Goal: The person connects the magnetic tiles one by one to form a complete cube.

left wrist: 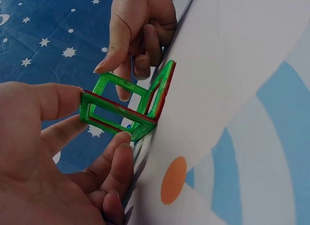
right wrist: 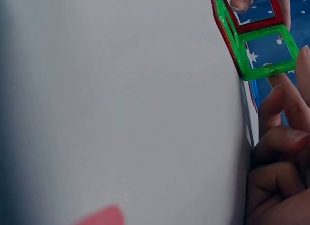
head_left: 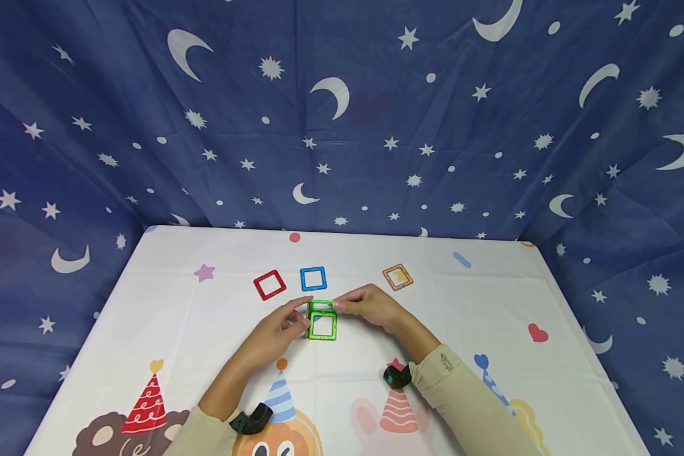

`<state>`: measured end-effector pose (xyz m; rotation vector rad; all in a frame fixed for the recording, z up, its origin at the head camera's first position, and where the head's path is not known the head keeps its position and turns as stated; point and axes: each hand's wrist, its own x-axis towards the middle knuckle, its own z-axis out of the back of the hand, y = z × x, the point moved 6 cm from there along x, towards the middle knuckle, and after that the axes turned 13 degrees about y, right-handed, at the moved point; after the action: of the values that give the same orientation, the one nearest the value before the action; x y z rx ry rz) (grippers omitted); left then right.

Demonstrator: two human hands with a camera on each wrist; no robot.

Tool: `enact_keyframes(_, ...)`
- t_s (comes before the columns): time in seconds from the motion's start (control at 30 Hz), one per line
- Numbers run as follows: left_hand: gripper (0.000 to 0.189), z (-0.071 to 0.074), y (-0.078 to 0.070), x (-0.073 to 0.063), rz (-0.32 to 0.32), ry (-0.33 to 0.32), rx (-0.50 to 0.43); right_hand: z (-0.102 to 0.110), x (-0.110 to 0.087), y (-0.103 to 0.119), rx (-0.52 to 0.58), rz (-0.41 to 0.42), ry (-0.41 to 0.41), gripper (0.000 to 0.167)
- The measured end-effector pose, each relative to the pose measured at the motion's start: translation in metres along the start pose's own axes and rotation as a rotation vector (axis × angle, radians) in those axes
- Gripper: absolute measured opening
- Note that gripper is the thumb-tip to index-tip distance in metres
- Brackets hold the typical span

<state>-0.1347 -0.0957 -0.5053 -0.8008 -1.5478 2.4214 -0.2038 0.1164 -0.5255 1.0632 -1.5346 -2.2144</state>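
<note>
Three square magnetic tiles stand joined near the middle of the table. One green tile (head_left: 322, 337) lies flat, while a second green tile (right wrist: 289, 43) rises along its far edge. A red tile (right wrist: 277, 9) stands up along the left side. My left hand (head_left: 275, 334) holds the red tile by its edges, with fingertips at its upper and lower corners in the left wrist view. From the right, my right hand (head_left: 373, 308) pinches the upright green tile between thumb and fingers; the left wrist view shows that thumb on its rim.
Behind the joined tiles lie a loose red tile (head_left: 270, 285) and a blue tile (head_left: 313, 278). An orange tile (head_left: 398, 277) lies farther right, beyond the right hand. The white cloth (head_left: 177, 316) has printed cartoon figures; a blue starry curtain (head_left: 370, 177) hangs behind the table.
</note>
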Motion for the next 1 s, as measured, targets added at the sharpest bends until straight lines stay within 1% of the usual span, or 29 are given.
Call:
enact_keyframes(0.13,0.048,0.0002,0.0006,-0.0002,0.004,-0.001,-0.007,0.0009,-0.0017,0.0014,0.043,0.021,-0.006,0.027)
enact_keyframes(0.23,0.045,0.0001,0.0000,-0.0011,-0.002,-0.005,0.001,0.0021,-0.0010,0.0007,0.058,0.022,-0.028,0.027)
enact_keyframes(0.4,0.034,0.0000,-0.0014,-0.0021,-0.011,-0.019,0.010,0.0030,0.0014,-0.0004,0.050,0.002,-0.068,0.028)
enact_keyframes(0.5,0.026,0.0001,-0.0022,-0.0022,-0.014,-0.034,0.013,0.0021,0.0014,0.0001,0.035,-0.011,-0.074,0.028)
enact_keyframes(0.6,0.021,0.0005,-0.0029,-0.0024,-0.019,-0.055,0.026,0.0009,0.0005,0.0015,0.018,-0.013,-0.071,0.029)
enact_keyframes(0.73,0.021,0.0006,-0.0022,-0.0014,-0.028,-0.069,0.039,0.0004,0.0000,0.0017,0.021,-0.008,-0.052,0.029)
enact_keyframes(0.9,0.024,0.0006,-0.0005,-0.0003,-0.045,-0.055,0.018,0.0014,0.0009,-0.0003,0.059,0.011,-0.025,0.029)
enact_keyframes(1.0,0.025,0.0005,0.0009,0.0001,-0.043,-0.046,-0.005,0.0014,-0.0003,-0.0017,0.106,0.028,-0.022,0.031)
